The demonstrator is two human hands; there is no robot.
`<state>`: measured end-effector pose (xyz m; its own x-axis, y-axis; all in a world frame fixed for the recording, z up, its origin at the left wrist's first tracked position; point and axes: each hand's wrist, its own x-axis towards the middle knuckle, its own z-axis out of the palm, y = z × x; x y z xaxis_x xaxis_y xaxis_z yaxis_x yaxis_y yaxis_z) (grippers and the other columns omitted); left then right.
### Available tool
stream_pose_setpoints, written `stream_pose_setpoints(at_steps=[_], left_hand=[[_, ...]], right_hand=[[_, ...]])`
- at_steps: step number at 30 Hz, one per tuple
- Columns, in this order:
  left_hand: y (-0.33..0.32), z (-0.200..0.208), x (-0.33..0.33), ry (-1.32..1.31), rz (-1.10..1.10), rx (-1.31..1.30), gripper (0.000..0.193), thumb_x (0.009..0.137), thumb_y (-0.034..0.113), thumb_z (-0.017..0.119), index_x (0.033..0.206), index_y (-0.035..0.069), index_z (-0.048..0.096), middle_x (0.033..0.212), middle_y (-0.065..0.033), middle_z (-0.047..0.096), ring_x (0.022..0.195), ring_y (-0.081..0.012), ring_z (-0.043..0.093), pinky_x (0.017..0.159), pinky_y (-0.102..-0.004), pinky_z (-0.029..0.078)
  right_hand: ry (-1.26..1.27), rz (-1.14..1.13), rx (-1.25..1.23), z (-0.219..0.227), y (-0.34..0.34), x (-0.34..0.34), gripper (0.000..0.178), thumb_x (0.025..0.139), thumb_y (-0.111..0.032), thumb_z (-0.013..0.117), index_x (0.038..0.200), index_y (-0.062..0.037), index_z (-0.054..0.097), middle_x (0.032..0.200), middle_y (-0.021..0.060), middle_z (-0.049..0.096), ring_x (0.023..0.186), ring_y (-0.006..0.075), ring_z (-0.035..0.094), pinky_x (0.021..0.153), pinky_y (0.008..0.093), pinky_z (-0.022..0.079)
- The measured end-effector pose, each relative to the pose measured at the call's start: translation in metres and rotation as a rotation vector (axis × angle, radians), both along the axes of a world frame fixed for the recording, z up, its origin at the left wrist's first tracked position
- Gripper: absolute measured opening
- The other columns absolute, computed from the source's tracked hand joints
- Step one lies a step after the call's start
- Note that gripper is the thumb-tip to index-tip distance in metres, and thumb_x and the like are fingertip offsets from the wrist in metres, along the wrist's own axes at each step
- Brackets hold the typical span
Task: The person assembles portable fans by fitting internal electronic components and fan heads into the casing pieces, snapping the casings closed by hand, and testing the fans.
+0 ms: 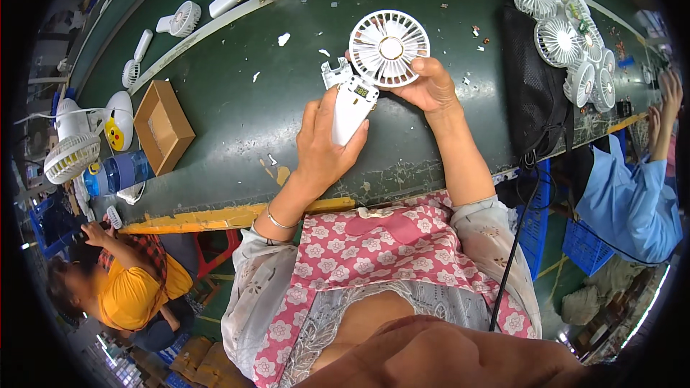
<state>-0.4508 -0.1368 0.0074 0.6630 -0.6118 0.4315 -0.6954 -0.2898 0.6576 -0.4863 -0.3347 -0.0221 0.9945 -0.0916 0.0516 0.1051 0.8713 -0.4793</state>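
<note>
My left hand [318, 145] is wrapped round the white handle [351, 118] of a handheld fan, which has a small dark display near its top. My right hand [433, 88] grips the round white fan head [390, 48] by its lower right rim, thumb on the front grille. Head and handle come together just above the display; whether they are joined I cannot tell. A whitish translucent bracket-like piece [335, 72] sticks out beside the handle's upper end, and its attachment is hidden. Both hands are held over the dark green workbench [237, 118].
Several white fan heads [559, 39] are heaped at the right by a black mesh bag [530, 93]. An open cardboard box [164, 127], a blue bottle [118, 174] and a white fan [72, 158] stand left. Small scraps dot the bench. People sit at both sides.
</note>
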Motion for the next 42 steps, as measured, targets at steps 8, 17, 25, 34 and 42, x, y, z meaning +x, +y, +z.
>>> stream_pose_setpoints(at_steps=[8, 17, 25, 34, 42], left_hand=[[0.002, -0.004, 0.0, -0.052, 0.001, -0.025, 0.062, 0.065, 0.011, 0.073, 0.12, -0.001, 0.046, 0.095, -0.0153, 0.054, 0.078, -0.0266, 0.057, 0.062, -0.0333, 0.048], [0.006, -0.014, 0.008, -0.199, -0.009, -0.082, 0.064, 0.065, 0.014, 0.073, 0.122, 0.0, 0.046, 0.095, -0.0126, 0.051, 0.073, -0.0251, 0.059, 0.056, -0.032, 0.05], [0.006, -0.021, 0.008, -0.124, -0.025, -0.116, 0.062, 0.069, 0.016, 0.071, 0.123, 0.001, 0.044, 0.095, -0.0145, 0.05, 0.075, -0.0299, 0.057, 0.06, -0.0363, 0.049], [-0.001, -0.031, 0.011, -0.032, -0.053, -0.138, 0.058, 0.069, 0.016, 0.07, 0.12, 0.003, 0.045, 0.092, -0.0145, 0.049, 0.075, -0.0321, 0.056, 0.062, -0.0393, 0.048], [0.013, -0.035, 0.018, -0.09, 0.005, -0.134, 0.057, 0.07, 0.019, 0.07, 0.119, 0.003, 0.045, 0.094, -0.0154, 0.05, 0.078, -0.033, 0.056, 0.062, -0.0395, 0.048]], right_hand=[[0.055, -0.011, -0.013, -0.011, -0.005, 0.001, 0.086, 0.057, -0.021, 0.072, 0.131, -0.0023, 0.034, 0.132, 0.0228, 0.038, 0.123, 0.0418, 0.036, 0.103, 0.0519, 0.03], [-0.077, 0.024, -0.007, 0.019, 0.006, 0.005, 0.087, 0.055, -0.018, 0.074, 0.131, -0.0032, 0.035, 0.135, 0.0205, 0.035, 0.123, 0.0429, 0.035, 0.103, 0.0491, 0.031], [-0.04, -0.011, -0.081, 0.017, 0.008, 0.002, 0.088, 0.055, -0.019, 0.071, 0.132, -0.0006, 0.032, 0.134, 0.0203, 0.036, 0.125, 0.0414, 0.034, 0.106, 0.0481, 0.026], [0.016, -0.034, -0.075, 0.006, 0.001, 0.0, 0.085, 0.057, -0.015, 0.068, 0.132, -0.002, 0.032, 0.134, 0.0207, 0.036, 0.126, 0.0401, 0.032, 0.108, 0.048, 0.023], [-0.005, -0.016, -0.066, 0.001, 0.013, 0.013, 0.087, 0.056, -0.013, 0.07, 0.133, -0.0018, 0.03, 0.135, 0.0207, 0.036, 0.126, 0.039, 0.033, 0.108, 0.0475, 0.022]])
